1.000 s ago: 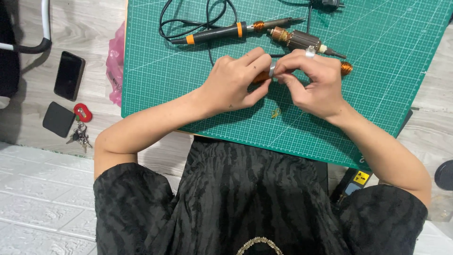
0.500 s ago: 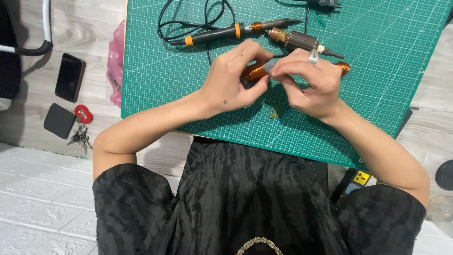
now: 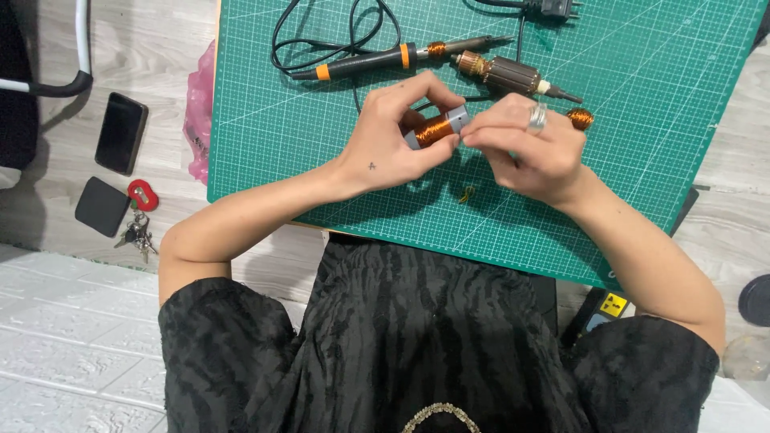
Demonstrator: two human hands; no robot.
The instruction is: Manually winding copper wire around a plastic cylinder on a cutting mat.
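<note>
My left hand (image 3: 393, 136) grips a small grey spool wound with copper wire (image 3: 437, 128) just above the green cutting mat (image 3: 642, 144). My right hand (image 3: 529, 148), with a ring on one finger, pinches the spool's right end, fingertips touching it. Behind the hands lie a motor armature (image 3: 505, 74) with copper windings and a black-and-orange soldering iron (image 3: 385, 58) with its looped black cable. A small copper coil (image 3: 579, 119) rests just right of my right hand. A tiny scrap of wire (image 3: 466, 193) lies on the mat below the hands.
Left of the mat lie a pink plastic bag (image 3: 198, 112), a black phone (image 3: 121, 132), a black wallet (image 3: 102, 206) and a red key fob with keys (image 3: 140, 215). A plug (image 3: 555, 9) sits at the mat's top edge. A yellow-labelled tool (image 3: 605, 309) lies under the mat's lower right corner.
The hands have turned the spool so its copper winding now shows between my fingers. Both hands shifted slightly leftward over the mat.
</note>
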